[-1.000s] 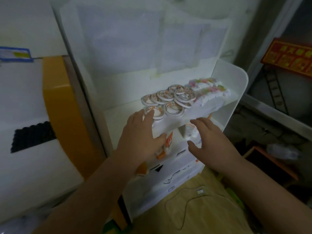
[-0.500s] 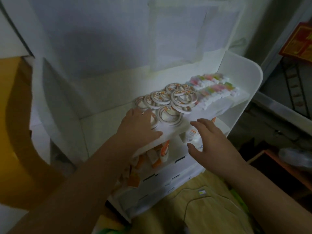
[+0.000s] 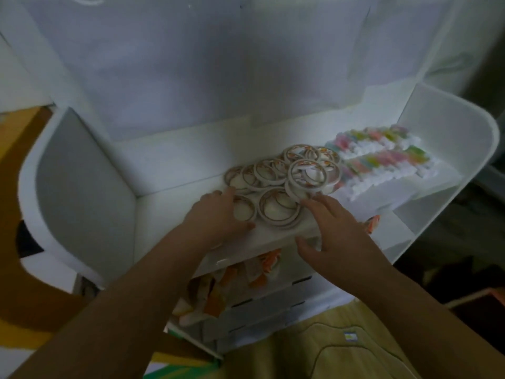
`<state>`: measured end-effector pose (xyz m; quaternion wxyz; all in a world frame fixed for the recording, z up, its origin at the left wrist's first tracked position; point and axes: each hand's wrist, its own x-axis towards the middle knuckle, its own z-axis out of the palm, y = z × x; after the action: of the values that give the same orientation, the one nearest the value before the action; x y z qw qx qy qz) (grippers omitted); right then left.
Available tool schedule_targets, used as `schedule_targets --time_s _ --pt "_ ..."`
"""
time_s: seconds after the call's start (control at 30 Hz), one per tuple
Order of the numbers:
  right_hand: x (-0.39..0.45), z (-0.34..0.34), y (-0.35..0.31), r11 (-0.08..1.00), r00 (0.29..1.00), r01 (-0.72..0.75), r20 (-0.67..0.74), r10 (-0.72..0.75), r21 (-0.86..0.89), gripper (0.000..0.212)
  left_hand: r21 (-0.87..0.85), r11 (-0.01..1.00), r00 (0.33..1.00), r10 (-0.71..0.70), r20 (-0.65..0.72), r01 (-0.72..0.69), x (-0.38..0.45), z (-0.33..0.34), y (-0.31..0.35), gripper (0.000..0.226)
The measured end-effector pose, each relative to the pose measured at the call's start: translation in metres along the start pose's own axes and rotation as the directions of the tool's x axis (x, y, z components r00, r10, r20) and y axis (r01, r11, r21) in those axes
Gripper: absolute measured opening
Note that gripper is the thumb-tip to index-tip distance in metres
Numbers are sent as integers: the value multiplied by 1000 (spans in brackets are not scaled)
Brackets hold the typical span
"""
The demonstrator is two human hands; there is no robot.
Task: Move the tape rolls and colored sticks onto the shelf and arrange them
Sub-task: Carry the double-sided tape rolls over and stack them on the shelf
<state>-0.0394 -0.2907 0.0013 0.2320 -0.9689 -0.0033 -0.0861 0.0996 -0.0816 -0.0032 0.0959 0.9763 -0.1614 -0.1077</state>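
White shelf (image 3: pixel 175 170) carries overlapping tape rolls (image 3: pixel 284 181) near its front edge, with colored sticks (image 3: pixel 382 157) toward its right end. Left hand (image 3: pixel 218 214) rests flat-fingered against the leftmost rolls; right hand (image 3: pixel 336 231), fingers extended, touches the front rolls.

Single view only, head-worn and wide-angle. It looks forward and steeply down from above the white shelf (image 3: pixel 169 165), at close range, with straight edges bowing toward the frame borders. Both forearms enter from the bottom edge; the left hand (image 3: pixel 216 214) and right hand (image 3: pixel 336 231) sit near centre. The shelf's side panels close the frame left and right. No second view overlaps.
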Motion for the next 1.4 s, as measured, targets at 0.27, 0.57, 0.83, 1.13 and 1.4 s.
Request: schedule_targets --time_s 0.27,0.57,0.83,1.13,1.4 --pt "22 2 20 996 996 71 59 -73 47 68 -123 992 974 -13 -227 -16 -12 7 -4 94" --pt "51 16 9 976 965 206 148 -214 68 67 -198 978 862 -160 -481 71 -53 0 -20 82" --pt "103 62 -50 888 800 459 435 -413 -2 66 -213 966 818 -238 -524 145 -100 -10 -30 82" --pt "131 95 -92 811 716 578 529 -456 -83 73 -227 957 819 -274 -504 180 -123 -13 -30 87" --pt "124 63 -98 801 759 597 354 -547 -43 80 -297 940 774 -311 -551 167 -132 -19 -29 79"
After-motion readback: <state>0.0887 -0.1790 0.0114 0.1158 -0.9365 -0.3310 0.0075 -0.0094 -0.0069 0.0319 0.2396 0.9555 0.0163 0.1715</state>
